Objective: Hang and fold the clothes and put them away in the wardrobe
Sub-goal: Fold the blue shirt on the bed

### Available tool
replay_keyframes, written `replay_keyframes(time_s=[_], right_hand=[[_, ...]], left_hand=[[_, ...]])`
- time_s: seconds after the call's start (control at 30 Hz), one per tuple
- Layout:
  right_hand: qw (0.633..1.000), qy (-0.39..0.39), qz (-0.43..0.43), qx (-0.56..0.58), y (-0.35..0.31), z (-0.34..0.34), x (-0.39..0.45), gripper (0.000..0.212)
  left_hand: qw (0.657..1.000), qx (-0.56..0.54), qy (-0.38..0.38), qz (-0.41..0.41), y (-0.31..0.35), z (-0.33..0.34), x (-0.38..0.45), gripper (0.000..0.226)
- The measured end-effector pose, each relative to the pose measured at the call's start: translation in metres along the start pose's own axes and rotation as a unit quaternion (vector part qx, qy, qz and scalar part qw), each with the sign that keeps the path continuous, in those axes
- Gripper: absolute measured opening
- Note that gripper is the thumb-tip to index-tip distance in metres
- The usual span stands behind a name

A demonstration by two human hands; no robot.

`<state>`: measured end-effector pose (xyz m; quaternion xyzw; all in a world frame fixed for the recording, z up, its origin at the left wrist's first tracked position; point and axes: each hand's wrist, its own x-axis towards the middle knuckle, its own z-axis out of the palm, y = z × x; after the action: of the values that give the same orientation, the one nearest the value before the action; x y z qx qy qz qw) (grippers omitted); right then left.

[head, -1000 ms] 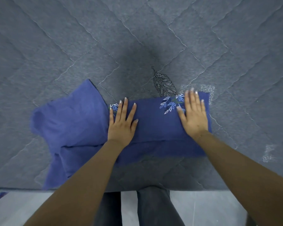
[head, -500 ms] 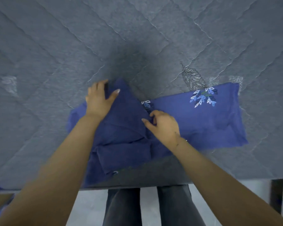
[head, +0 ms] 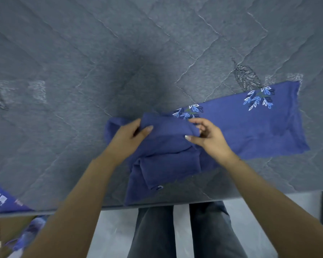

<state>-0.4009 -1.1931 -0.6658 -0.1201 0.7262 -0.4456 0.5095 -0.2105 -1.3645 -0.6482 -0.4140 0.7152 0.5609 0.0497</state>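
A blue garment (head: 250, 125) with small white and blue leaf prints lies on the grey quilted bed (head: 101, 71), stretched out to the right and bunched at its left end near the bed's front edge. My left hand (head: 129, 138) grips the left side of the bunched cloth, thumb on top. My right hand (head: 209, 136) pinches a fold of the same cloth just right of it, below one leaf print. The bunched end hangs slightly over the bed's front edge.
Another blue cloth with white print (head: 2, 200) lies at the bed's front left corner, and more blue fabric (head: 28, 233) sits below it. My legs in dark trousers (head: 175, 233) stand on a pale floor at the bed's edge.
Both hands lay flat on the folded garment a second ago. They have since moved left, taken hold of its loose left part and gathered it inward toward the middle.
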Motion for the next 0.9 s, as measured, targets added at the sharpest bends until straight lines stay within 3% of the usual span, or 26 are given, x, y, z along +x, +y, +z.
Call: replay_keyframes(time_s=[0.13, 0.23, 0.33, 0.43, 0.47, 0.6, 0.73, 0.8, 0.9], right_hand=[[0.985, -0.133, 0.034, -0.107, 0.003, -0.014, -0.014, 0.038], [0.970, -0.155, 0.022, -0.185, 0.002, -0.009, -0.014, 0.025], [0.969, -0.168, 0.013, -0.182, -0.006, 0.004, -0.003, 0.016], [0.982, -0.109, -0.009, -0.157, -0.015, 0.019, 0.021, 0.022], [0.985, -0.072, -0.009, -0.153, -0.015, 0.024, 0.030, 0.025], [0.972, 0.021, -0.001, -0.234, -0.007, 0.040, 0.046, 0.037], [0.935, 0.092, -0.127, -0.319, 0.002, 0.039, 0.012, 0.043], [0.904, 0.107, -0.160, -0.381, 0.015, 0.026, -0.010, 0.049], [0.857, 0.096, -0.136, -0.487, 0.041, 0.000, -0.031, 0.068]], left_hand=[[0.995, -0.059, -0.043, -0.068, -0.031, 0.004, -0.071, 0.024], [0.991, -0.078, -0.046, -0.102, -0.049, 0.015, -0.090, 0.018], [0.985, -0.110, 0.003, -0.129, -0.061, 0.022, -0.086, 0.017], [0.973, -0.139, 0.098, -0.154, -0.063, 0.023, -0.067, 0.007], [0.970, -0.128, 0.129, -0.163, -0.064, 0.022, -0.058, 0.014], [0.971, 0.014, 0.122, -0.206, -0.060, 0.024, -0.034, 0.031], [0.946, 0.158, 0.260, -0.114, -0.040, 0.038, -0.042, 0.065], [0.944, 0.232, 0.232, -0.030, -0.034, 0.051, -0.047, 0.066], [0.952, 0.295, 0.080, 0.013, -0.033, 0.081, -0.047, 0.075]])
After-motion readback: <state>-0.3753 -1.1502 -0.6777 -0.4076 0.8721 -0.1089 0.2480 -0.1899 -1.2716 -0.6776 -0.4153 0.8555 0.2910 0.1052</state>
